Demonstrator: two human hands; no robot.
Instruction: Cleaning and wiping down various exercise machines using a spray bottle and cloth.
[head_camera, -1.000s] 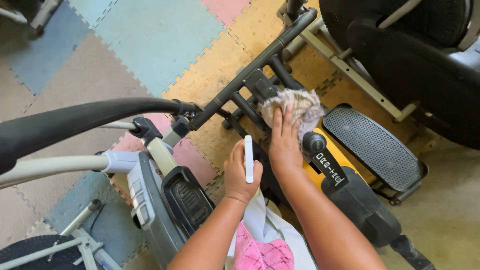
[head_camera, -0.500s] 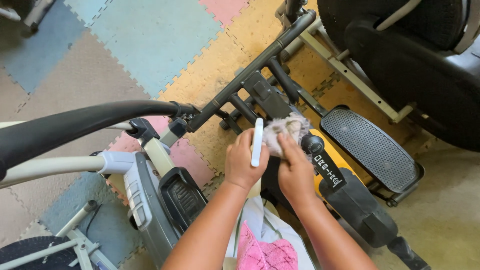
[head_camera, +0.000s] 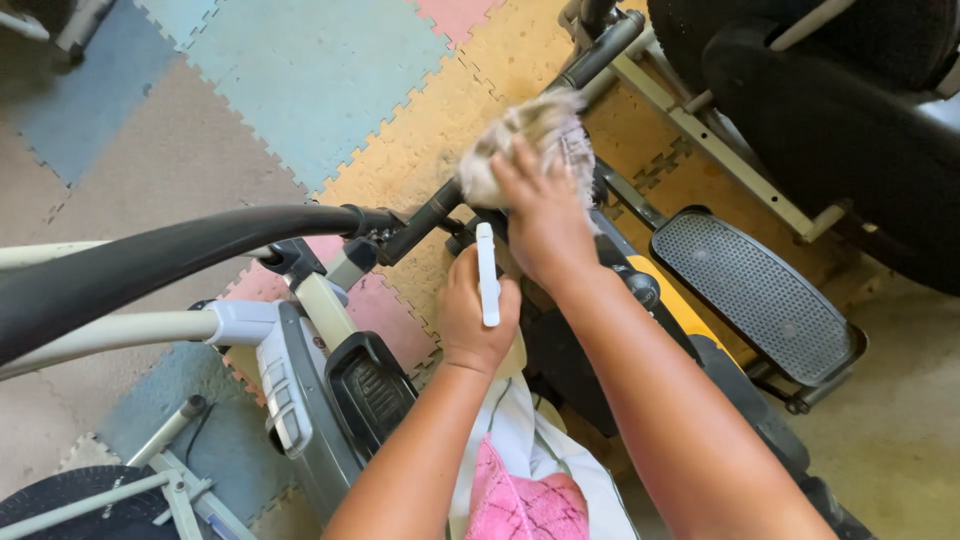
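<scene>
right hand (head_camera: 545, 215) is pressed down on a crumpled grey rag (head_camera: 525, 140), fingers clamped over it against the black bar (head_camera: 600, 50) of the exercise machine. left hand (head_camera: 478, 315) sits just below, fist closed around a slim white stick-shaped object (head_camera: 487, 275) held upright, touching nothing else. beside the right forearm lies the ribbed grey pedal (head_camera: 755, 295), and under it all, pastel foam floor tiles (head_camera: 300, 80).
</scene>
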